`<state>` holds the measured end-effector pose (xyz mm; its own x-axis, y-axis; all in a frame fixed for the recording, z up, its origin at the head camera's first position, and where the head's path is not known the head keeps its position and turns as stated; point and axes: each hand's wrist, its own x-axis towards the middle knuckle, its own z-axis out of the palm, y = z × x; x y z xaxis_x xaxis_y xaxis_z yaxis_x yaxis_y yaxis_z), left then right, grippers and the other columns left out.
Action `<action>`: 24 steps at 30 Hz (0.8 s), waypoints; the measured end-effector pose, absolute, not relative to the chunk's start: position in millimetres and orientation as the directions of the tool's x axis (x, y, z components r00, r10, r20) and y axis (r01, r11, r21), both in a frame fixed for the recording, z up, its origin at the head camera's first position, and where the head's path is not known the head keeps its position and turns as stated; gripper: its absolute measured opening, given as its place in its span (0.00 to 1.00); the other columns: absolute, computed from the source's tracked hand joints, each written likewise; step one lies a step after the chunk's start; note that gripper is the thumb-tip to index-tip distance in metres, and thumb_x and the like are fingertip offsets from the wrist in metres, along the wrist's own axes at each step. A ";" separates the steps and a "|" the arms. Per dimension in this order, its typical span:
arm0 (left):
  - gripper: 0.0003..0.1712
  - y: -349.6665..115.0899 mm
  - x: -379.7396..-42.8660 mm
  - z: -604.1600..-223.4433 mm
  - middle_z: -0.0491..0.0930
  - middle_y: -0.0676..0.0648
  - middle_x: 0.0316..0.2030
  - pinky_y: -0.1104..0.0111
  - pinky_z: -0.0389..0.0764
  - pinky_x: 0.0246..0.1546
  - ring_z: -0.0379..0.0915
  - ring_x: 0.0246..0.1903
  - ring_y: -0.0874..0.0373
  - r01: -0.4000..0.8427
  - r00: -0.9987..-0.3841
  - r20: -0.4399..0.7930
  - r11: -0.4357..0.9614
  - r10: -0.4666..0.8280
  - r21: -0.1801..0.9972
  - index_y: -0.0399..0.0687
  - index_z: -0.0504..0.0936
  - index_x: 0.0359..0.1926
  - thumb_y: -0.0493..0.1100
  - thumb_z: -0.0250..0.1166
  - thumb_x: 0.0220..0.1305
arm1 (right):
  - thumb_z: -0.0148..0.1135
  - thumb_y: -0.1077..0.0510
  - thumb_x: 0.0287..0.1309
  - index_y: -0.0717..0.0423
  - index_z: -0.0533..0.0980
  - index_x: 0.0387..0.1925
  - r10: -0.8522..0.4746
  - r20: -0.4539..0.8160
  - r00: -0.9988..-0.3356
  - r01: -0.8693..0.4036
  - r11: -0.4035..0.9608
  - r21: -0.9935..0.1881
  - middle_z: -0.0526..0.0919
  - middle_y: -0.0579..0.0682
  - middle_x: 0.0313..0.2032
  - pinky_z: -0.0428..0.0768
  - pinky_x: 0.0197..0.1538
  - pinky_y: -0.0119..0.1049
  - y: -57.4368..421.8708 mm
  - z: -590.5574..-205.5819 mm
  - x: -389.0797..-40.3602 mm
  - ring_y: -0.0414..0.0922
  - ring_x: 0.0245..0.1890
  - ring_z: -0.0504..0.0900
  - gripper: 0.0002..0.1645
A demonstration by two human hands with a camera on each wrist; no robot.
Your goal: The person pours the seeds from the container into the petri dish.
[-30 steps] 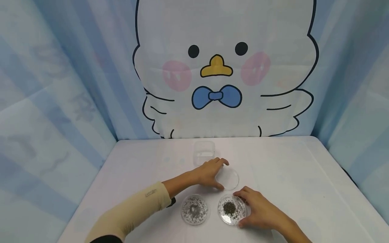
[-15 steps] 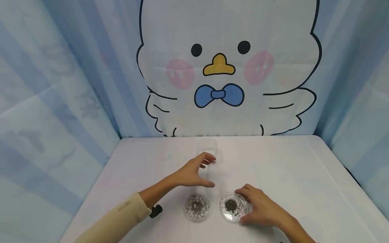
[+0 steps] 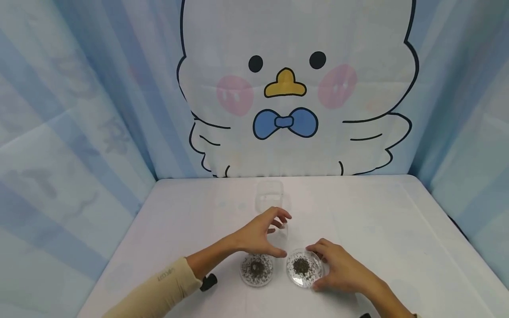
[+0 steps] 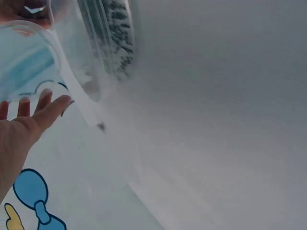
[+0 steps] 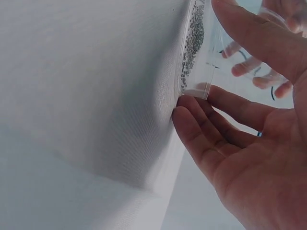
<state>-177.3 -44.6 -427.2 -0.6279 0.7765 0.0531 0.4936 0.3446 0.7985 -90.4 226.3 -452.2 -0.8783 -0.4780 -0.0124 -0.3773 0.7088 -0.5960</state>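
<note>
My left hand (image 3: 260, 229) holds a clear round petri dish lid (image 3: 280, 238) by its edge, thumb on the near side and fingers on the far side. In the left wrist view the lid (image 4: 56, 52) is raised and tilted off the table. Just below that hand lies a petri dish (image 3: 256, 271) with dark bits scattered across it. To its right stands a second petri dish (image 3: 303, 268), with a dark heap of granules in the middle. My right hand (image 3: 342, 267) grips this dish's right side between thumb and fingers, also seen in the right wrist view.
A clear squarish plastic container (image 3: 269, 194) stands at the back of the white-covered table (image 3: 377, 212). Behind it hangs a curtain (image 3: 358, 154) printed with a cartoon bird. Blue-and-white cloth (image 3: 71, 168) closes off both sides.
My left hand has lifted the lid from the table behind the right dish, carried it left, then brought it nearer to the left dish. The right hand stays on its dish.
</note>
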 end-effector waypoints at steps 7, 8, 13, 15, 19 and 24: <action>0.47 -17.9 -157.9 -426.2 0.73 0.49 0.65 0.68 0.72 0.68 0.73 0.67 0.52 0.738 -0.497 0.059 0.386 0.866 0.554 0.50 0.66 0.69 0.47 0.82 0.52 | 0.87 0.43 0.38 0.63 0.73 0.66 -0.497 0.015 -0.868 -0.395 0.671 -0.628 0.79 0.47 0.53 0.81 0.51 0.39 232.1 -452.7 -89.3 0.45 0.48 0.80 0.56; 0.47 -14.1 -155.5 -425.9 0.73 0.50 0.65 0.69 0.71 0.69 0.72 0.68 0.54 0.753 -0.481 0.043 0.388 0.875 0.532 0.49 0.66 0.69 0.47 0.82 0.52 | 0.87 0.43 0.38 0.63 0.72 0.67 -0.497 0.026 -0.867 -0.399 0.663 -0.633 0.79 0.47 0.53 0.81 0.51 0.38 234.4 -452.7 -88.9 0.46 0.48 0.80 0.57; 0.47 3.0 -148.6 -429.3 0.72 0.53 0.66 0.72 0.69 0.69 0.69 0.66 0.63 0.807 -0.430 -0.049 0.408 0.902 0.426 0.52 0.68 0.70 0.49 0.82 0.52 | 0.83 0.54 0.47 0.58 0.70 0.69 -0.488 0.049 -0.872 -0.418 0.686 -0.596 0.78 0.45 0.54 0.82 0.51 0.40 247.5 -450.9 -89.9 0.46 0.51 0.80 0.49; 0.46 8.7 -146.5 -430.4 0.72 0.53 0.65 0.73 0.70 0.67 0.70 0.64 0.64 0.820 -0.413 -0.082 0.410 0.907 0.399 0.53 0.69 0.70 0.49 0.83 0.53 | 0.78 0.61 0.50 0.56 0.71 0.69 -0.472 0.046 -0.880 -0.414 0.717 -0.561 0.77 0.43 0.54 0.81 0.52 0.41 251.0 -449.9 -90.0 0.45 0.51 0.80 0.44; 0.44 14.9 -142.9 -433.7 0.73 0.53 0.64 0.76 0.70 0.65 0.71 0.61 0.66 0.832 -0.382 -0.128 0.401 0.915 0.384 0.54 0.71 0.67 0.49 0.83 0.53 | 0.69 0.69 0.52 0.56 0.73 0.67 -0.451 0.069 -0.890 -0.416 0.740 -0.529 0.78 0.44 0.53 0.81 0.52 0.41 253.4 -449.8 -89.1 0.44 0.50 0.80 0.38; 0.42 18.4 -145.6 -441.9 0.73 0.54 0.65 0.76 0.70 0.65 0.71 0.59 0.67 0.846 -0.370 -0.130 0.392 0.920 0.361 0.55 0.72 0.66 0.53 0.83 0.53 | 0.67 0.71 0.56 0.57 0.76 0.64 -0.429 0.100 -0.898 -0.415 0.748 -0.518 0.79 0.46 0.53 0.82 0.51 0.42 254.9 -445.8 -89.0 0.46 0.49 0.82 0.33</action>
<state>-145.6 18.4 -441.9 -0.3699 0.9198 -0.1305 0.8464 0.3916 0.3609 -89.0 254.9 -445.8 -0.8978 -0.4288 0.1003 -0.4151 0.7478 -0.5182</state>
